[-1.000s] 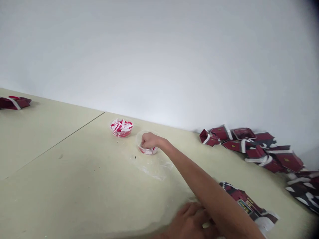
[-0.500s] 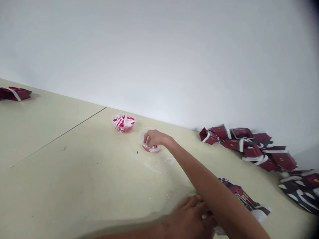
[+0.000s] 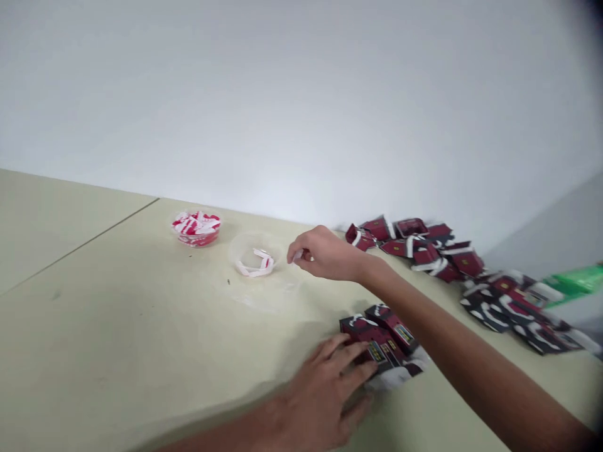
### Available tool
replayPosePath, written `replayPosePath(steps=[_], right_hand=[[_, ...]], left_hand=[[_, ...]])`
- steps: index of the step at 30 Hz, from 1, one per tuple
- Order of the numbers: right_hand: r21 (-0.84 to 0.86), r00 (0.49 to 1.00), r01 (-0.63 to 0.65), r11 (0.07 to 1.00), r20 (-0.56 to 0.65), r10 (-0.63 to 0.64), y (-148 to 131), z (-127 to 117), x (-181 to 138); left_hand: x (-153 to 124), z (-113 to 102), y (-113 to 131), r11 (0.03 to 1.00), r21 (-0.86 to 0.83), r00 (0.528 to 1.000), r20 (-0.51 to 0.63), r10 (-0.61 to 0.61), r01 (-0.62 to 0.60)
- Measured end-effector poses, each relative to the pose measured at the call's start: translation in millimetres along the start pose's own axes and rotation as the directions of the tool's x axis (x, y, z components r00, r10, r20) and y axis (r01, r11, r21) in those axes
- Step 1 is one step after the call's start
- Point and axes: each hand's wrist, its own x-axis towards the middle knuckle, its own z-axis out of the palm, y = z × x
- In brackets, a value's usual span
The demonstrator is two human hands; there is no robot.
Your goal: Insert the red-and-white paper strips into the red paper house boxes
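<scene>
My left hand (image 3: 327, 386) rests with fingers spread on a pair of maroon-and-black folded paper pieces (image 3: 372, 351) with white trim, near the table's front. Raised above the table, my right hand (image 3: 325, 251) is closed in a pinch around a small white piece (image 3: 298, 255), probably paper or tape; its exact kind is too small to tell. Just left of that hand stands a clear plastic bowl (image 3: 234, 251) with a few white and red strips (image 3: 257, 270) inside. Farther left, a second clear bowl (image 3: 198, 242) is heaped with red-and-white striped pieces.
Along the wall at the right lies a row of maroon folded paper pieces (image 3: 424, 254) with white edges. More black-and-white patterned ones (image 3: 513, 307) lie nearer the right side, beside something green (image 3: 577, 282). A seam (image 3: 94, 237) crosses the table (image 3: 117, 326) at the left.
My right hand has lifted out of the nearer bowl with a small white piece in its fingers. The view has swung right, and my left hand shows more fully on the maroon pieces.
</scene>
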Motion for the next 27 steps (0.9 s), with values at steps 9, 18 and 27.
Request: replayPosePath(steps=[9,18,27], right_hand=[[-0.282,0.939,-0.301,0.911,0.079,0.335,6.0,16.7,-163.8],[-0.029,0.967,-0.252,0.967,0.031,0.253,7.8,27.9,-191.3],[0.069,0.984,-0.168,0.983,-0.044,0.171,32.4,31.1,-196.3]], left_hand=[[12.1,4.4,0.7,0.989,0.146,0.996,0.083,0.023,-0.035],[12.2,4.2,0.9,0.971,0.231,0.998,0.018,0.061,-0.064],[15.9,2.0,-2.0,0.957,0.280,0.995,-0.043,0.092,-0.077]])
